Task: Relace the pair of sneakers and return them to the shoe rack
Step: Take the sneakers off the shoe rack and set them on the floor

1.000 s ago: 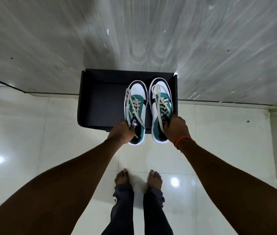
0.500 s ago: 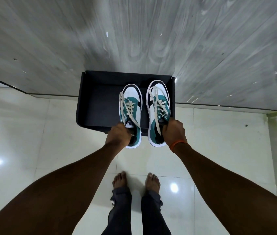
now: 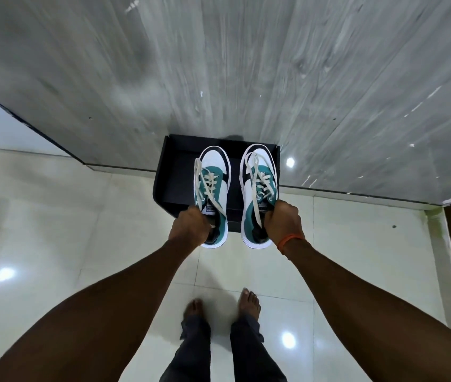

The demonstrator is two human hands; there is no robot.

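You are holding one teal, white and black low-top sneaker in each hand, and by the look of things you are nearing the end of the job: cream laces are crossing through the eyelets of both shoes, though the ends are hanging loose and untied, so whether the lacing counts as finished is hard to judge from here. Your left hand [image 3: 191, 226] is closing its fingers around the heel collar of the left sneaker [image 3: 213, 194], and your right hand [image 3: 282, 220] is gripping the heel collar of the right sneaker [image 3: 258, 188] the same way, with an orange thread band [image 3: 290, 239] sitting on that wrist. Both shoes are pointing toes away from you, side by side and apart, hovering over the right half of the black open-fronted shoe rack box [image 3: 174, 172] that is standing on the pale glossy tiled floor [image 3: 81, 230] against the grey wood-grain wall panel [image 3: 219, 64]. Whether the soles are touching the rack is not clear. What is left, as it appears, is setting the pair down inside the rack and letting go; the left half is lying free beside them.
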